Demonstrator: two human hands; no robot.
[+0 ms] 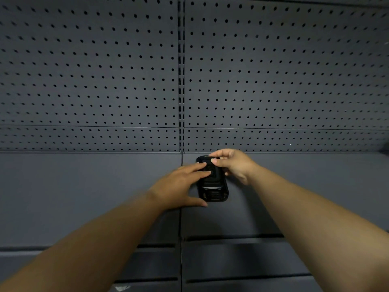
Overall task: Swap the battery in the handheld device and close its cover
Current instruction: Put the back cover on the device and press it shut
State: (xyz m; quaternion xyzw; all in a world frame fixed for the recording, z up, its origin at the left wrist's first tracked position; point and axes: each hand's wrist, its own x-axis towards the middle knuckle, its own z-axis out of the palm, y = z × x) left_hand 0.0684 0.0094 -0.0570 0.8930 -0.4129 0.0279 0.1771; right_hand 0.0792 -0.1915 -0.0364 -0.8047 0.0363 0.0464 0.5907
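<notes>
Both hands on the handheld device (212,184), flat on the desk (84,186).
Left hand (181,186) presses it open-palmed; right hand (231,163) pinches its far end. Brace firmly while working the cover.

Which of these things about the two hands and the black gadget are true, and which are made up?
1. The black handheld device lies on a dark grey shelf. True.
2. Only one hand touches the device. False: the left hand and the right hand are both on it.
3. The wall behind is a pegboard full of holes. True.
4. Tools hang on the pegboard. False: nothing hangs there.
5. The right hand holds the device's far end. True.
</notes>
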